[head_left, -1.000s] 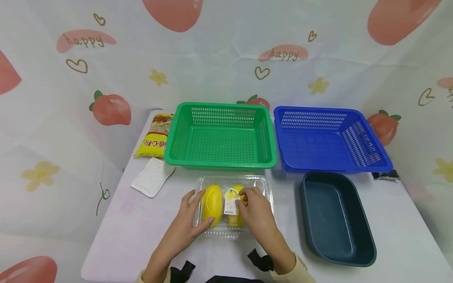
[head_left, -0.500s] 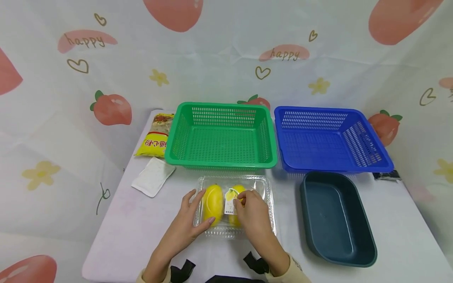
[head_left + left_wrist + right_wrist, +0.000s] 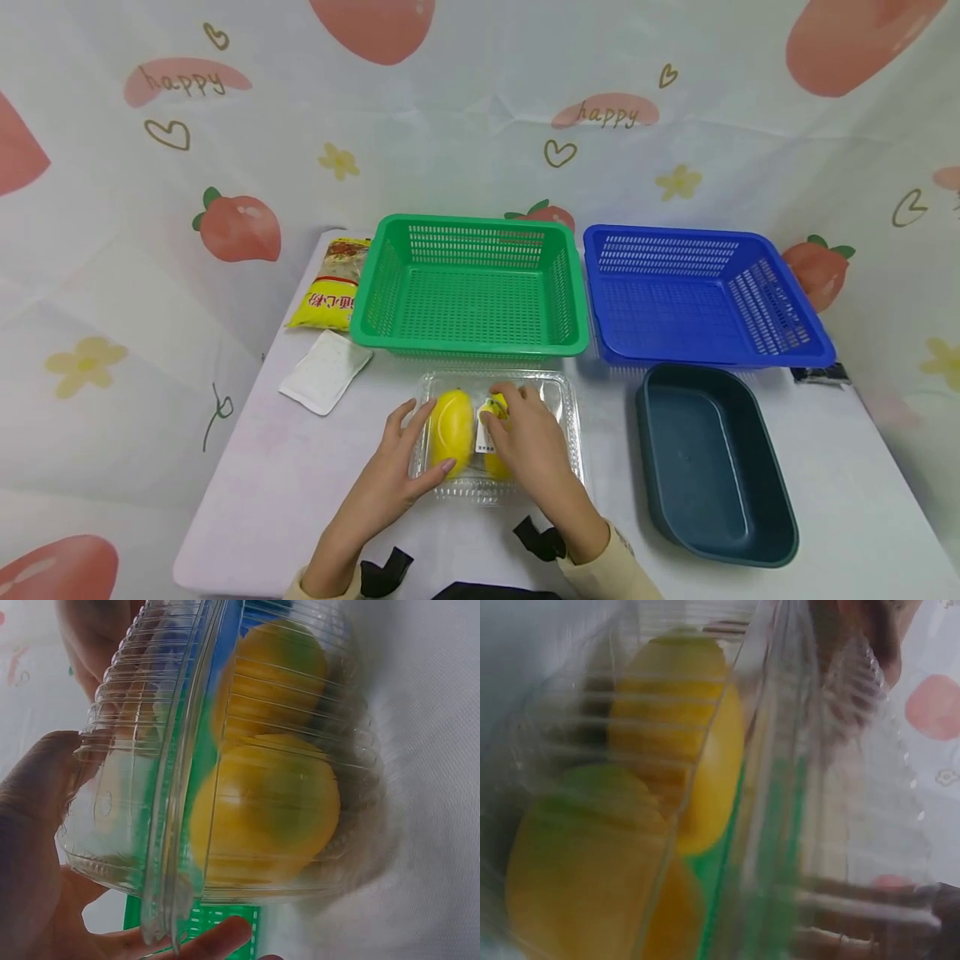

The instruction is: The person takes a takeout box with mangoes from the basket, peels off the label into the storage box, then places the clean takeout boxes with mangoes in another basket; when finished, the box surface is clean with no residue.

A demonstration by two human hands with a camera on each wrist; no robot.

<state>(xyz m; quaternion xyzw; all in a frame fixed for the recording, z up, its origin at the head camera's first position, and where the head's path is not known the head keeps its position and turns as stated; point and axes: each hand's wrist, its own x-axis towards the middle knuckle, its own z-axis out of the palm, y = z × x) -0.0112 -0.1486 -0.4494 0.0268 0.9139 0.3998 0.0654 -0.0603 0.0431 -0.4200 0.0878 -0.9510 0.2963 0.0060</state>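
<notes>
A lidded clear plastic box [image 3: 491,493] sits on the white table, with two oval yellow mango-like fruits inside. The left fruit [image 3: 452,433] shows whole through the lid; the right one [image 3: 497,467] is partly covered. Their sides show through the ribbed wall in both wrist views. A white label [image 3: 484,440] with a yellow fruit picture lies on the lid. My left hand [image 3: 401,462] grips the box's left side, thumb over the lid, fingers [image 3: 217,939] along the far side. My right hand [image 3: 534,440] touches the label, thumb and forefinger apart, partly hiding it.
Behind the box stand a green basket [image 3: 468,343] and a blue basket [image 3: 708,360]. A dark teal tub [image 3: 712,467] is at the right. A white packet [image 3: 326,372] and a yellow food bag [image 3: 330,287] lie left. A black packet [image 3: 821,374] shows beyond the blue basket.
My right hand's fingers have spread and moved slightly away from me and left, from the label's right edge to its upper part. The left hand has stayed on the box.
</notes>
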